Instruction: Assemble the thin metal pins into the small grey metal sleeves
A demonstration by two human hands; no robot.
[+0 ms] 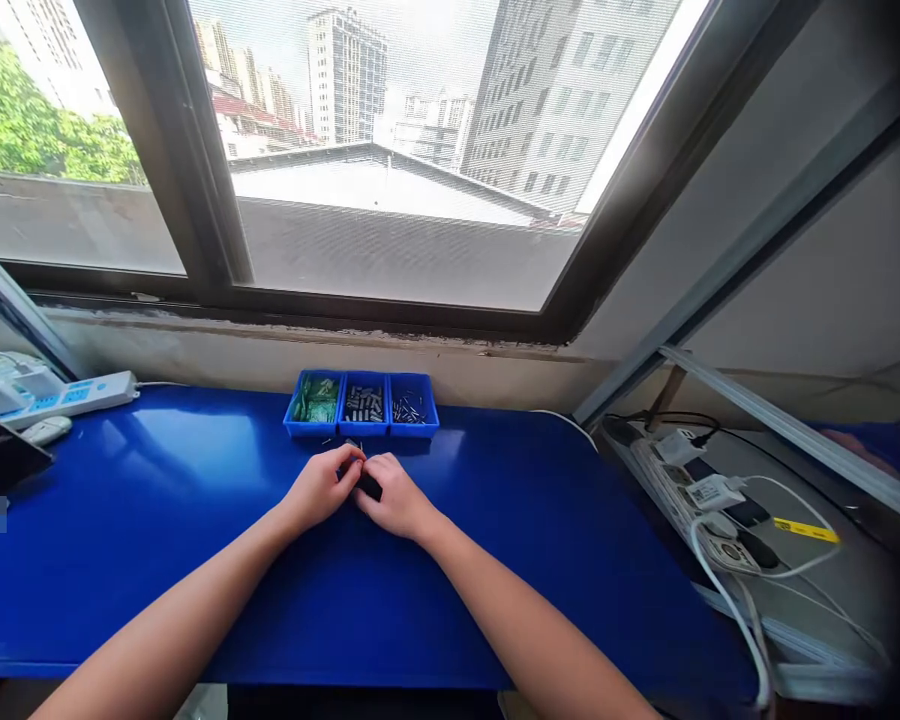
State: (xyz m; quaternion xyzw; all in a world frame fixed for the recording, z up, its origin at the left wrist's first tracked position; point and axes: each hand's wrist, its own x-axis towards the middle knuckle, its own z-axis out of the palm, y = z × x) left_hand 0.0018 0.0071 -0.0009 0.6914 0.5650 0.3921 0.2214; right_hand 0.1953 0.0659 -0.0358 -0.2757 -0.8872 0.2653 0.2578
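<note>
My left hand (322,488) and my right hand (397,497) meet over the blue table, just in front of the parts bins. A small black piece (370,486) sits in my right hand, its kind too small to make out. The left fingers are pinched together at its upper end, where a thin, pin-like bit shows; most of what they grip is hidden. Behind the hands stand three joined blue bins: the left bin (314,430) has green pieces, the middle bin (365,428) dark cylindrical parts, the right bin (414,429) thin metal screws or pins.
On the blue table (330,610), a white power strip (82,395) lies at the far left near a dark object (4,450). Metal frame bars and another power strip with chargers (712,492) and white cables are at the right. A window (390,250) rises behind.
</note>
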